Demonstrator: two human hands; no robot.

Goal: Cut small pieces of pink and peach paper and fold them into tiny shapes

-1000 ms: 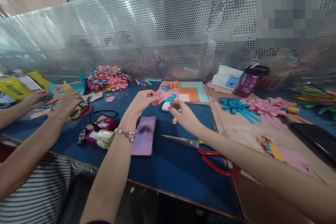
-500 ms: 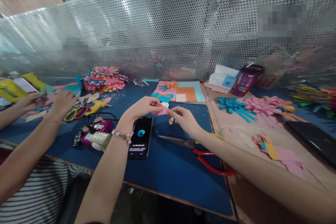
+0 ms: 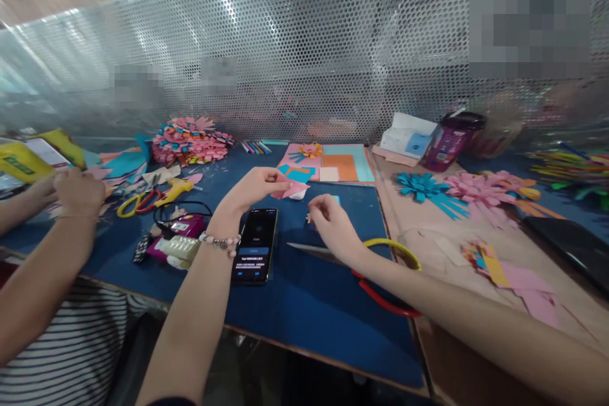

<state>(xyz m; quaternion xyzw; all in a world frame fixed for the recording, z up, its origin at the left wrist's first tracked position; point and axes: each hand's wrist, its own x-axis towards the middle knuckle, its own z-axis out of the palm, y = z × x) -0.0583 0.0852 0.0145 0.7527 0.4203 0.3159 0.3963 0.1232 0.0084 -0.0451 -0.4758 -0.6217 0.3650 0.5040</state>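
Observation:
Pinched in the fingers of my left hand [image 3: 257, 189] is a small folded piece of pink paper [image 3: 295, 188]. Something white shows just under the paper. To its right, my right hand [image 3: 333, 223] is apart from the paper, with fingers curled and tips together; what they hold, if anything, is hidden. A tiny pale scrap lies close below those fingertips. Large scissors [image 3: 371, 288] with red and yellow handles lie partly under my right hand and forearm. A lit phone [image 3: 257, 247] rests beside my left wrist.
Coloured paper sheets [image 3: 354, 168] lie beyond my hands. Paper flowers [image 3: 425, 189] are at right, near a purple cup [image 3: 450, 143]. A heap of pink paper flowers [image 3: 190, 139] stands back left. At far left, a co-worker's hands [image 3: 78, 193] handle paper scraps. A perforated metal screen [image 3: 295, 44] borders the table.
My right hand has let go of the pink paper and moved slightly right and down. My left hand keeps the paper. The phone screen has changed. The co-worker's hand has shifted left.

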